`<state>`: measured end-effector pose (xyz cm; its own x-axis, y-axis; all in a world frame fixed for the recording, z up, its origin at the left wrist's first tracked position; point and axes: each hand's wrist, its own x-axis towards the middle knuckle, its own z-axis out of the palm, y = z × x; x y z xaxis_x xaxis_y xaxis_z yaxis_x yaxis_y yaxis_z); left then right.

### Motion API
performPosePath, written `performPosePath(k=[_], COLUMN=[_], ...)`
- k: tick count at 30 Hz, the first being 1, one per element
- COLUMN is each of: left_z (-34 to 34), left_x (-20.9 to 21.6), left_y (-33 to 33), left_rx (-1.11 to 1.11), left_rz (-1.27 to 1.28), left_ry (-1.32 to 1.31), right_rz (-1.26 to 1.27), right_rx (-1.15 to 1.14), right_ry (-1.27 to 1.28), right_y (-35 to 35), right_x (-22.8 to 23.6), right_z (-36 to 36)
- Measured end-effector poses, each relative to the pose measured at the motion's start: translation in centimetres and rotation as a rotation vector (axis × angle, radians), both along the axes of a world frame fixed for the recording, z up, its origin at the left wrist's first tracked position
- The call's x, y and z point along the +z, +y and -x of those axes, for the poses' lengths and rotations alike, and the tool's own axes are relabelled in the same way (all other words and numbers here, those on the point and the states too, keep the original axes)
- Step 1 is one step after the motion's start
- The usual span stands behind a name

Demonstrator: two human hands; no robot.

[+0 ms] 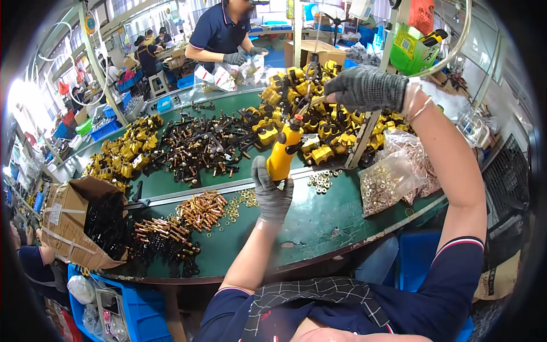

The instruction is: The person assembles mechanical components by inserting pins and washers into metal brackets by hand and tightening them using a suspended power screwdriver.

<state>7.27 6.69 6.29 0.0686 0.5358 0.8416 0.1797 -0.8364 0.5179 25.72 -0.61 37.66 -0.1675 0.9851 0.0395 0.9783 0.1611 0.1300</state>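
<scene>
The left hand (271,192), in a grey knit glove, is closed around the base of a yellow fitting (283,151), holding it upright above the middle of the green bench (319,222). The right hand (364,88), also gloved, is raised above it and closed on a thin metal tool (312,85) hanging from overhead. Loose brass washers (321,180) lie just beside the fitting, copper-coloured bolts (200,210) nearer the front edge, a clear bag of washers (393,179) toward the right edge, and an open cardboard box (80,222) at the left corner.
</scene>
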Motion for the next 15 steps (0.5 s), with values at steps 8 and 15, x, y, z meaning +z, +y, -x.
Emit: performPosePath(k=[8,15], left_z=[3.3,8.7], left_x=[1.1,6.2], left_y=[0.4,1.3], left_rx=[-0.136,-1.194], left_rz=[-0.054,0.842], left_ry=[0.057,0.03], right_rz=[-0.195,-0.297], right_rx=[0.109,0.483], right_ry=[-0.153,-0.038], right_y=[-1.0,-3.4], right_x=[-1.2,-0.6], right_z=[2.1,-0.2])
